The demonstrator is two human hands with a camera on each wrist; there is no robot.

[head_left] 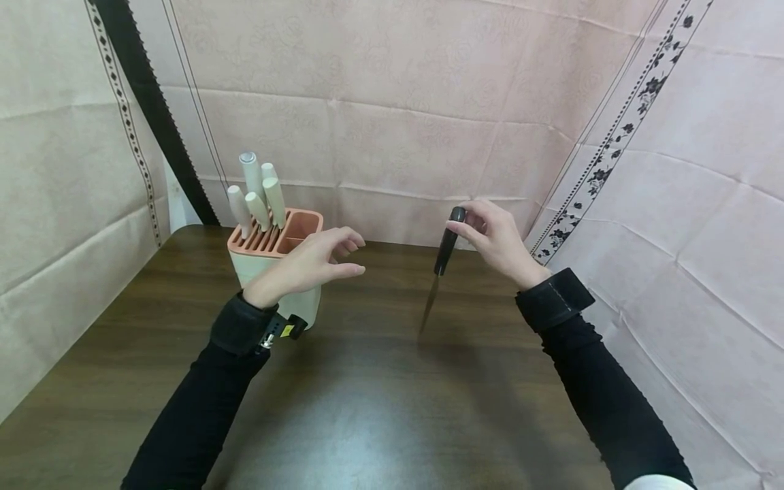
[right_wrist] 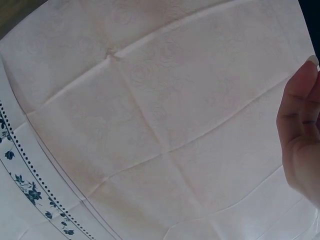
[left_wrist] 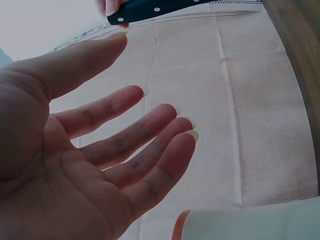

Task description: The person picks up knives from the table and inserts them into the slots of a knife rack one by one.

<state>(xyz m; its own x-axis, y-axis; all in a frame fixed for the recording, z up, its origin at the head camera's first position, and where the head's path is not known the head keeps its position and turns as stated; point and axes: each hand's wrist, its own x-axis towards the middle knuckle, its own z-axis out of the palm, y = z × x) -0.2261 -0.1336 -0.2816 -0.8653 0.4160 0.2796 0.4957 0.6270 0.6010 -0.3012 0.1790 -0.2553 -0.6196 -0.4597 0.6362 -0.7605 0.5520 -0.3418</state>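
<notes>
1. Dark wood table [head_left: 380,408] holds a pink-topped knife block [head_left: 275,262], pale handles standing in its slots
2. To the block's right, the right hand [head_left: 499,241] pinches a black-handled knife [head_left: 442,262] by its handle top; the blade hangs down, long axis near vertical, tip above the table
3. The left hand [head_left: 309,265], fingers spread and holding nothing, hovers in front of the block, between block and knife

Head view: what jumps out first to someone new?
The black-handled knife, pinched by its handle top in the right hand, hangs blade-down over the middle of the dark table. Left of it, the left hand hovers open and holding nothing, in front of the pink-topped knife block that carries several pale-handled knives.
</notes>
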